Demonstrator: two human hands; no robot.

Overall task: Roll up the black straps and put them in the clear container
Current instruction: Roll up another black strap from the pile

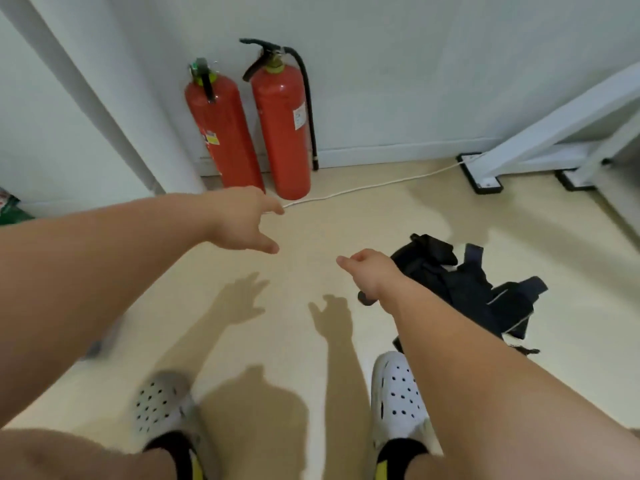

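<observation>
The beige floor spreads beneath both hands. Two red fire extinguishers stand against the wall beyond the left hand. A heap of black straps lies on the floor just right of the right hand, partly hidden behind that forearm. Both hands hang above the floor with fingers relaxed and loosely curled, gripping nothing. White clogs stand below the hands. A white cable runs along the floor beyond them.

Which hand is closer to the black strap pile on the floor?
Right. The right hand is at the left edge of the pile of black fabric straps; the left hand is farther left, apart.
</observation>
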